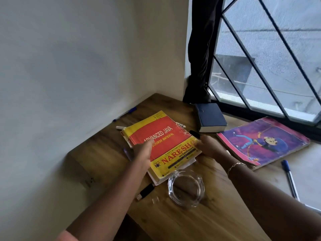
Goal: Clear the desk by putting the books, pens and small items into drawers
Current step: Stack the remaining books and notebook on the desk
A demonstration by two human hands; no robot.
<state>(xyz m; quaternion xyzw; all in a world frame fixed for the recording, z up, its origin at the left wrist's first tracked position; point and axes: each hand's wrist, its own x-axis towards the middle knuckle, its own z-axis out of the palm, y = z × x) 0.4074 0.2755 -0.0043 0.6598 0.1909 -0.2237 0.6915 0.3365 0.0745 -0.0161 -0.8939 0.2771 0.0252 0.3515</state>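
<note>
Desk [191, 223], wooden, set in a wall corner below a barred window. All positions are given from the yellow-and-red book [161, 134], titled "Advanced Java".

1. Blue-capped pen [125, 113]: beyond the book's far left corner, against the wall.
2. White marker [121, 127]: just beside the book's far left corner.
3. Left hand [143, 152]: on the book's left edge, with the thumb laid over the red cover. The fingers go beneath the edge and cannot be seen. The hand grips the book.
4. The book lies between the two hands, on top of white papers [156, 180] that show at its near corner.
5. Small black item [145, 191]: on the desk, near the book's near corner.
6. Glass ashtray [185, 188]: just beside the book's near edge.
7. Right hand [208, 146]: at the book's right edge, with its fingers curled onto that edge, holding it. There is a chain bracelet [236, 166] at the wrist.
8. Dark blue book [209, 117]: lying flat beyond the book's right side, near the window.
9. Pink cartoon-cover book [264, 141]: well to the right.
10. Blue pen [290, 178]: farthest right, nearer the viewer.
</note>
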